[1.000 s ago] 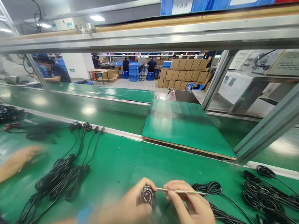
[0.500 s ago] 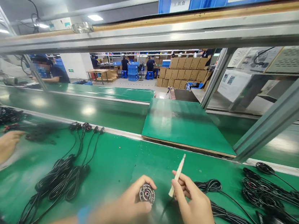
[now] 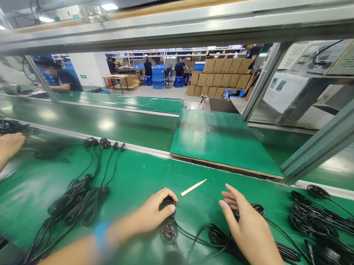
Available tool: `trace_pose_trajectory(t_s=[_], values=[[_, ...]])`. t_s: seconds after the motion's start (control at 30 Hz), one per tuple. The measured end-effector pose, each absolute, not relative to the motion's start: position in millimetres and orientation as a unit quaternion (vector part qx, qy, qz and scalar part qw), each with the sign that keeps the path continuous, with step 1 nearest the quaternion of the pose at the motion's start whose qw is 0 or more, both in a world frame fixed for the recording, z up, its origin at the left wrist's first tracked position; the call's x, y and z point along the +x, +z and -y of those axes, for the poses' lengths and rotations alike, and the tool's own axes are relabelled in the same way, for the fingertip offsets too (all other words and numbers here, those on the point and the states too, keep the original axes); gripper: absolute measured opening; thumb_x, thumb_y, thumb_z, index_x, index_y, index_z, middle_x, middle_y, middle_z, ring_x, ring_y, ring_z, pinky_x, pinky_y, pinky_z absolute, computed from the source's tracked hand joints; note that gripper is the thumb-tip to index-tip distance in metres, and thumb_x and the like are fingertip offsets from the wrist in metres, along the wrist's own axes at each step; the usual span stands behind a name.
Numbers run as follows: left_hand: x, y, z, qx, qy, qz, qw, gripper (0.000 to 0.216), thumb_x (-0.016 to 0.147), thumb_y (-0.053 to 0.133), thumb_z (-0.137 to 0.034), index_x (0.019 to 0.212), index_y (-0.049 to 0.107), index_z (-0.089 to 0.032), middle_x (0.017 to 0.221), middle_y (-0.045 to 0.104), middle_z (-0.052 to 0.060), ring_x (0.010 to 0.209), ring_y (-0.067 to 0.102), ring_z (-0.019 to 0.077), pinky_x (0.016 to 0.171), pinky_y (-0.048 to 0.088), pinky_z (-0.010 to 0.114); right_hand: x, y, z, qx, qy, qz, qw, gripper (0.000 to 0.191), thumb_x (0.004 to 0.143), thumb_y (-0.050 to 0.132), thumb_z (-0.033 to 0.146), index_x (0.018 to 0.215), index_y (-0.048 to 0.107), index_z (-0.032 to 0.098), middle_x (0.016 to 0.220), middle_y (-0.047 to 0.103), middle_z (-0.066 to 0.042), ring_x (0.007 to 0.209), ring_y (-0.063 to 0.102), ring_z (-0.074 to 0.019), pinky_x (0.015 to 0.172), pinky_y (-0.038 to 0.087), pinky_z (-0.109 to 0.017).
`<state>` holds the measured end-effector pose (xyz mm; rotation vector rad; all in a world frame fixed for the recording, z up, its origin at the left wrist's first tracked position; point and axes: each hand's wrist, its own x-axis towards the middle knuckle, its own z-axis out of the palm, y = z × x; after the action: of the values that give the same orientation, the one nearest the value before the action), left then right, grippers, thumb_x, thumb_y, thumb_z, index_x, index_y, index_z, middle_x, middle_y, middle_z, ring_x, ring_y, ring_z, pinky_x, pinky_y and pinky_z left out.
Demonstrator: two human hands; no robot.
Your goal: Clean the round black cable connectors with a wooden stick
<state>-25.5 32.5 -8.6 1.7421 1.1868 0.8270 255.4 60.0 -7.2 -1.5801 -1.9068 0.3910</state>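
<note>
My left hand is closed, thumb and fingers curled round a round black ribbed part, mostly covered by the hand. Just below it is a second round black part with a reddish centre, a thin black cable running from it. A pale, flat pointed stick lies on the green tabletop between my hands. My right hand is open and holds nothing, fingers apart, over or beside a coiled black cable; whether it touches the cable I cannot tell.
Bundled black cables lie to the left, and a pile of round black parts with cables to the right. A co-worker's hands work at far left. A raised green board and a slanted metal post stand beyond.
The pale stick has left my right hand and lies on the table; that hand has opened. My left hand has turned over the round part, and a second one now shows below it.
</note>
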Motion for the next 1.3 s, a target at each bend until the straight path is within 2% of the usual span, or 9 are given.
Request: trace_pose_trajectory(t_s=[0.13,0.3,0.37,0.5,0.63,0.87,1.0,1.1,1.3], values=[[-30,-4,-39,0.691,0.36,-0.482,0.401,0.015,0.094,0.046,-0.025,0.101,0.057,-0.018,0.101,0.059,0.005,0.096,0.054,0.0192,0.089,0.041,0.032,287,-18,-75,-0.616,0.052,0.746,0.249,0.067,0.091,0.029,0.069,0.125,0.056,0.018,0.118,0.066,-0.011,0.105,0.063,-0.032,0.088,0.053,-0.053],[-40,18,-34,0.72,0.36,-0.458,0.377,0.014,0.089,0.056,-0.025,0.077,0.055,-0.018,0.077,0.054,0.0,0.075,0.049,0.0156,0.072,0.04,0.028,311,-25,-80,-0.598,0.02,0.773,0.211,0.072,0.089,0.026,0.076,0.118,0.061,0.02,0.115,0.067,-0.011,0.106,0.063,-0.0325,0.088,0.053,-0.052],[-43,28,-30,0.76,0.332,-0.42,0.369,0.009,0.084,0.065,-0.025,0.081,0.06,-0.018,0.081,0.058,0.001,0.081,0.052,0.017,0.077,0.041,0.029,317,-21,-78,-0.58,0.03,0.79,0.194,0.071,0.088,0.03,0.077,0.118,0.062,0.021,0.116,0.067,-0.011,0.106,0.063,-0.0326,0.091,0.052,-0.053],[-48,38,-26,0.828,0.279,-0.35,0.339,0.027,0.078,0.076,-0.034,0.098,0.065,-0.02,0.097,0.063,0.006,0.099,0.053,0.0225,0.09,0.042,0.035,327,-13,-74,-0.572,0.054,0.799,0.177,0.073,0.085,0.036,0.08,0.119,0.062,0.02,0.118,0.067,-0.012,0.107,0.064,-0.0338,0.091,0.053,-0.053],[-46,43,-19,0.838,0.262,-0.309,0.365,0.024,0.081,0.074,-0.038,0.097,0.068,-0.021,0.095,0.062,0.006,0.097,0.054,0.0221,0.091,0.043,0.035,331,-17,-75,-0.558,0.043,0.811,0.173,0.07,0.086,0.036,0.078,0.114,0.065,0.021,0.115,0.068,-0.011,0.107,0.064,-0.0332,0.092,0.052,-0.052],[-31,52,4,0.903,0.131,-0.258,0.318,0.05,0.071,0.081,-0.047,0.111,0.062,-0.023,0.109,0.059,0.008,0.102,0.05,0.0257,0.095,0.039,0.038,322,-29,-75,-0.545,-0.004,0.82,0.175,0.067,0.089,0.035,0.075,0.112,0.066,0.02,0.113,0.068,-0.011,0.11,0.059,-0.0337,0.092,0.048,-0.055],[-28,47,6,0.925,0.04,-0.273,0.261,0.041,0.081,0.072,-0.04,0.116,0.06,-0.024,0.103,0.062,0.008,0.095,0.051,0.0252,0.09,0.04,0.037,305,-9,-66,-0.52,-0.019,0.814,0.257,0.053,0.094,0.041,0.064,0.112,0.065,0.02,0.112,0.067,-0.011,0.108,0.059,-0.031,0.095,0.045,-0.052],[-27,41,1,0.915,0.056,-0.273,0.291,0.035,0.086,0.066,-0.034,0.119,0.06,-0.023,0.1,0.065,0.007,0.094,0.054,0.0236,0.09,0.041,0.035,278,17,-46,-0.437,0.021,0.846,0.303,0.032,0.092,0.056,0.049,0.113,0.062,0.025,0.113,0.065,-0.006,0.112,0.056,-0.0254,0.098,0.043,-0.044],[-27,25,-12,0.837,0.192,-0.325,0.397,0.043,0.078,0.069,-0.03,0.12,0.065,-0.02,0.097,0.066,0.007,0.092,0.057,0.0221,0.092,0.046,0.034,228,22,-4,-0.3,0.191,0.913,0.197,0.032,0.084,0.07,0.034,0.111,0.056,0.024,0.105,0.062,-0.004,0.099,0.057,-0.0199,0.083,0.051,-0.033]])
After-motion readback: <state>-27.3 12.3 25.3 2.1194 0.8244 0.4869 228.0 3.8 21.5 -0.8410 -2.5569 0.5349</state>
